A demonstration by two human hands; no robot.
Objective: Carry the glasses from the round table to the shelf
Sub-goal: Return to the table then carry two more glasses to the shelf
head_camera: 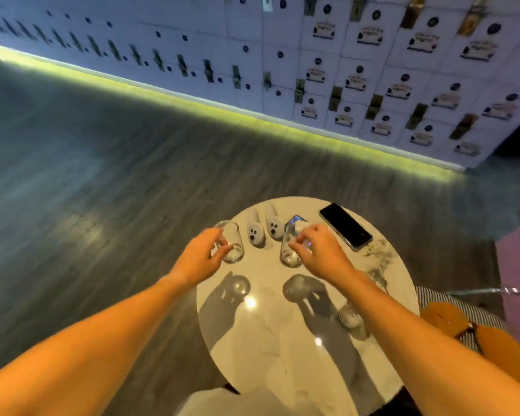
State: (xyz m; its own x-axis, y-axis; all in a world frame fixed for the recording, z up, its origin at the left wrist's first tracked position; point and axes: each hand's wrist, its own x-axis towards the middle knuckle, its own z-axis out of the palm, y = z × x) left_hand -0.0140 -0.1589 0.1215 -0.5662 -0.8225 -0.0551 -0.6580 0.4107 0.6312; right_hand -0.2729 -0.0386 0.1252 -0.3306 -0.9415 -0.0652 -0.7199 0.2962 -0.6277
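Two clear glasses stand on the far part of the round marble table (282, 349). My left hand (201, 253) curls its fingers round the left glass (233, 243) near the table's left edge. My right hand (318, 250) pinches the rim of the right glass (288, 253) from above. A third glass (350, 316) stands near the table's right side, partly hidden under my right forearm. Both held glasses appear to rest on the tabletop.
Two small white ghost-like figures (264, 229) stand between the held glasses. A black phone (344, 225) lies at the far right of the table, a smaller lit device (296, 222) beside it. A wall of white boxes (373, 70) runs behind. An orange bag (463, 325) sits right.
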